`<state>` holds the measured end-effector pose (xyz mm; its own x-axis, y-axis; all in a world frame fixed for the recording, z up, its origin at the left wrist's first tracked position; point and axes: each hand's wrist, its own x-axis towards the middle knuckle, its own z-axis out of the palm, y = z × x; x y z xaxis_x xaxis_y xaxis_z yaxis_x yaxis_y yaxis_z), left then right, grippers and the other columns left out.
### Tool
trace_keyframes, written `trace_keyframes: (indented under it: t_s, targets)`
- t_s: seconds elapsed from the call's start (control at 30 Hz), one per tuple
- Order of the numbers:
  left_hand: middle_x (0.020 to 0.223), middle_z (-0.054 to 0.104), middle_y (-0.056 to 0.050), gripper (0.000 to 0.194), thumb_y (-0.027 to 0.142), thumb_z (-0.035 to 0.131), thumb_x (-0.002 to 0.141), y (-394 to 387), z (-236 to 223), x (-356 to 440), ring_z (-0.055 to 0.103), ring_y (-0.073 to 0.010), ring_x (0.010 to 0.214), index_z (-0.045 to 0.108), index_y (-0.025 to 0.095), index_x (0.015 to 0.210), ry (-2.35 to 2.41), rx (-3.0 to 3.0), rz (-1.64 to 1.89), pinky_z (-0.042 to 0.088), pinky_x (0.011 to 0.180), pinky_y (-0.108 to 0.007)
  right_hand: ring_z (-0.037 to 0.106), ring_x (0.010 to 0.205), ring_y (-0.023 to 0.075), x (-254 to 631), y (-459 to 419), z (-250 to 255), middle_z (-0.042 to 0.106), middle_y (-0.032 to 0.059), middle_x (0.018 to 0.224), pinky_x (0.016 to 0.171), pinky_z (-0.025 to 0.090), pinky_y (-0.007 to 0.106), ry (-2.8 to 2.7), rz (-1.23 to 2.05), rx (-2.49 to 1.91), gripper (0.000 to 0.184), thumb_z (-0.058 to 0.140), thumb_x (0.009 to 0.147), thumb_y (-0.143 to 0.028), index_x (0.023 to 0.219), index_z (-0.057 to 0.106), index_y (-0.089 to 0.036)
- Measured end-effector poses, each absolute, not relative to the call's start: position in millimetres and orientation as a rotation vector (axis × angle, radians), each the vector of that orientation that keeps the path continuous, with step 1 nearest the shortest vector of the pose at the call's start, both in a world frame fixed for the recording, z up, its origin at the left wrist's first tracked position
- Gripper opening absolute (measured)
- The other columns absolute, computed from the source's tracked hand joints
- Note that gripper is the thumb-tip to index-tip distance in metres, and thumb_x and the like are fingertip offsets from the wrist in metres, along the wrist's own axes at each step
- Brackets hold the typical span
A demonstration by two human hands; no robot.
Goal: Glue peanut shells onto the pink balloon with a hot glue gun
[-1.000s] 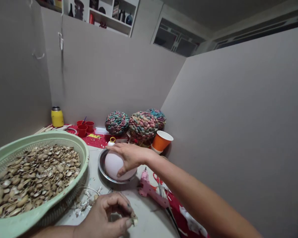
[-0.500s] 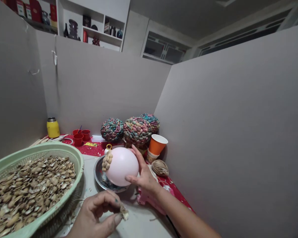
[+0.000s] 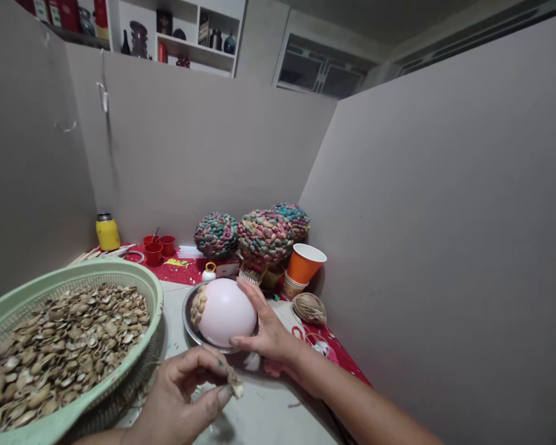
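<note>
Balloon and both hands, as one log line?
left hand: pinching shell piece | right hand: holding balloon | shells: covering balloon's one end

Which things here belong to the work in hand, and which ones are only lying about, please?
Seem to be in use:
pale pink balloon, held by the right hand
shell-like piece, pinched in the left hand
metal bowl beneath the balloon
green basket of shells

Probably just lying about:
yellow bottle
red cups
orange cup
coil of twine
multicoloured balls
</note>
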<state>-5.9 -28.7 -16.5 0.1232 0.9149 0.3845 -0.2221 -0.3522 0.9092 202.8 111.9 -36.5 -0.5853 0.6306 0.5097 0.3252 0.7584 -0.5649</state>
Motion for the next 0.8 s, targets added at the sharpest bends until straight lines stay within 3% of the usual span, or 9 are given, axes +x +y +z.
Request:
trace_keyframes:
  t_s: [0.23,0.4,0.5,0.63,0.8]
  targets:
    - [0.079,0.073,-0.002,0.008,0.016,0.078,0.074,-30.5,-6.1,-1.4,0.069,-0.0132,0.075,0.074,0.021,0.079,0.777,1.378,1.465,0.055,0.071,-0.018,0.034,0.141,0.0318,209.3,104.7,-5.0,0.029,0.0134,0.148,0.116,0.031,0.047,-2.394,0.479,-0.694,0.101,0.083,0.072,-0.047,0.153,0.027,-0.029]
    - [0.078,0.073,-0.003,0.009,0.014,0.079,0.072,-32.2,-1.3,-0.4,0.069,-0.0142,0.074,0.074,0.019,0.077,0.812,1.371,1.454,0.056,0.07,-0.019,0.022,0.148,0.0342,211.5,103.0,-2.6,0.019,0.0175,0.158,0.117,0.029,0.05,-2.428,0.405,-0.678,0.095,0.082,0.075,-0.044,0.15,0.026,-0.028]
    - [0.077,0.073,-0.004,0.007,0.016,0.078,0.073,-32.6,-2.3,-1.3,0.069,-0.015,0.073,0.074,0.019,0.078,0.806,1.4,1.47,0.056,0.069,-0.02,0.026,0.147,0.0336,213.3,104.4,-11.7,0.024,0.0162,0.159,0.118,0.027,0.053,-2.354,0.421,-0.661,0.091,0.08,0.076,-0.041,0.148,0.026,-0.03]
    - [0.08,0.073,-0.005,0.005,0.018,0.077,0.076,-30.2,-2.6,-3.8,0.069,-0.016,0.075,0.074,0.018,0.08,0.819,1.422,1.524,0.057,0.07,-0.022,0.036,0.142,0.0328,214.6,102.5,-23.4,0.035,0.0139,0.153,0.118,0.027,0.052,-2.13,0.556,-0.726,0.094,0.079,0.075,-0.043,0.15,0.025,-0.029]
    - [0.081,0.074,-0.004,0.008,0.015,0.078,0.077,-27.8,11.7,-6.8,0.07,-0.0156,0.078,0.075,0.021,0.081,0.811,1.458,1.63,0.058,0.072,-0.021,0.037,0.143,0.0324,214.1,92.4,-24.1,0.029,0.0131,0.159,0.115,0.034,0.051,-1.796,0.837,-0.71,0.107,0.081,0.072,-0.053,0.156,0.018,-0.032]
